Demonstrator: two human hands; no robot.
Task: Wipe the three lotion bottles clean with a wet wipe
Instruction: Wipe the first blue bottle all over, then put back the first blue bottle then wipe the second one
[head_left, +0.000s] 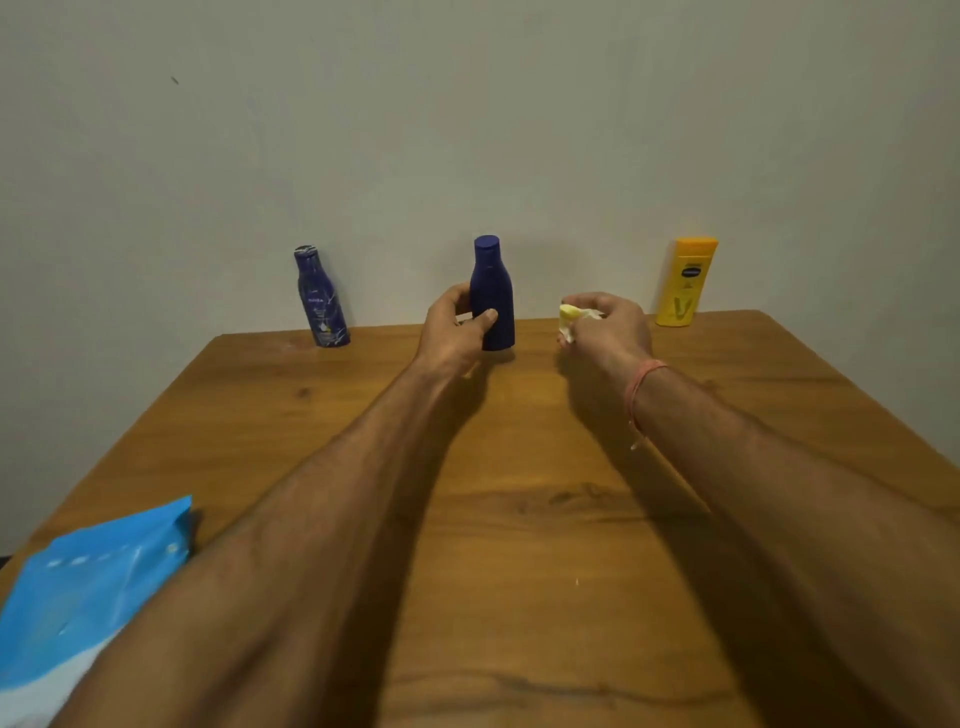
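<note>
Three lotion bottles stand along the far edge of the wooden table (519, 519). The plain dark blue bottle (493, 280) is upright in the middle, and my left hand (454, 327) grips its lower body from the left, thumb across the front. A patterned blue bottle (320, 299) stands at the far left and a yellow bottle (684, 283) at the far right, both untouched. My right hand (608, 327) holds a crumpled white wet wipe (574, 317) just right of the middle bottle, a small gap apart from it.
A blue wet-wipe pack (88, 587) lies at the table's near left corner, partly under my left forearm. A plain wall rises directly behind the bottles. A red thread band circles my right wrist.
</note>
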